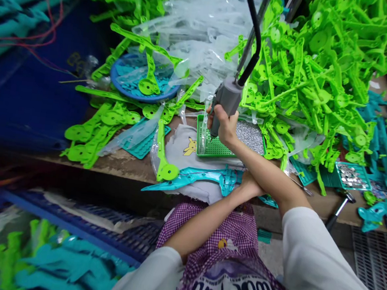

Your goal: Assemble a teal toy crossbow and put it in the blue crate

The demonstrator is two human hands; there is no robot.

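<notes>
On the near edge of the bench [126, 167], a turquoise part [199, 174] lies, apparently unfinished; your right hand [228, 126] grips a power driver [230, 95], its tip over the green tray [218, 152], off the part; your left hand [250, 185] meets the part's right end, grip hidden; farther right, green pieces [307, 93] remain heaped loose.

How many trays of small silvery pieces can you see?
2: a green tray by the right hand, and a teal tray near the hammer. More may be hidden.
</notes>
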